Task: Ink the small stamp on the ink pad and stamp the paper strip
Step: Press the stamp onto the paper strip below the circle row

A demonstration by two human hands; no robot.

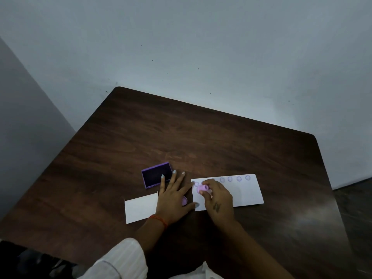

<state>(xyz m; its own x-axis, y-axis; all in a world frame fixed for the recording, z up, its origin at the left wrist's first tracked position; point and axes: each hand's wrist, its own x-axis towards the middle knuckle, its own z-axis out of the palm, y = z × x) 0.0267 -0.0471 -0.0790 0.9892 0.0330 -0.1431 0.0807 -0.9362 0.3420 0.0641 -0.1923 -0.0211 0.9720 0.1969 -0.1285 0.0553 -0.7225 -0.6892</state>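
A white paper strip [246, 191] lies on the dark wooden table [181, 137], with a row of several round purple prints along its far edge. My right hand [218, 198] pinches a small pink-purple stamp [202, 188] over the strip's left end, tilted on its side. My left hand [173, 195] rests flat on the table with fingers spread, its thumb at the strip's left edge. The purple ink pad [156, 175] sits open just beyond the left fingertips, dark pad showing.
A second white paper piece [140, 207] lies left of my left hand. A small purple round cap [184, 200] peeks out under the left hand. A pale wall stands behind the table; the table's far and right edges are near.
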